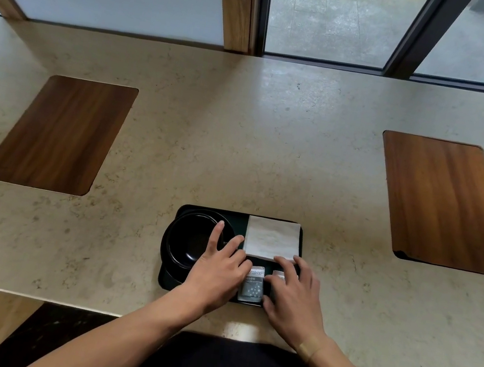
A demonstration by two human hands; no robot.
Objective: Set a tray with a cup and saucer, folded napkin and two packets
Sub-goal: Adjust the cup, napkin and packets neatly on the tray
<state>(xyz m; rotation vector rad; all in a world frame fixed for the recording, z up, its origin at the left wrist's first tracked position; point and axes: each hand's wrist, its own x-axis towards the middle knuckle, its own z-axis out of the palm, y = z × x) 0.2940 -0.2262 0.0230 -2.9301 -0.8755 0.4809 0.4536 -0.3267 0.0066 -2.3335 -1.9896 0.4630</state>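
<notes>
Packets lay in the near right part of the black tray (180,210), side by side: the first packet (252,284), grey-blue with white print, sat between the two hands, and the second packet (278,275) was mostly hidden under the right hand (295,298), only its far white edge showing. That right hand lay flat with fingers spread, its fingertips reaching the near edge of the folded white napkin (272,239), its thumb against the first packet's right side; the grip was open, pressing rather than pinching. The left hand (216,270) was likewise spread and flat, its grip open, the palm beside the first packet's left edge, the forefinger stretched over the rim of the black cup (189,238) and the next finger pointing toward the napkin's near left corner. The cup stood in the tray's left half on what looked like a dark saucer (171,274), though black on black made the outline hard to read. The napkin filled the far right corner of the tray. The tray sat near the front edge of the pale stone tabletop (242,135), between two inset wooden panels, the left panel (60,133) and the right panel (446,201), both well apart from it. A tan plaster (310,348) crossed the right wrist.
</notes>
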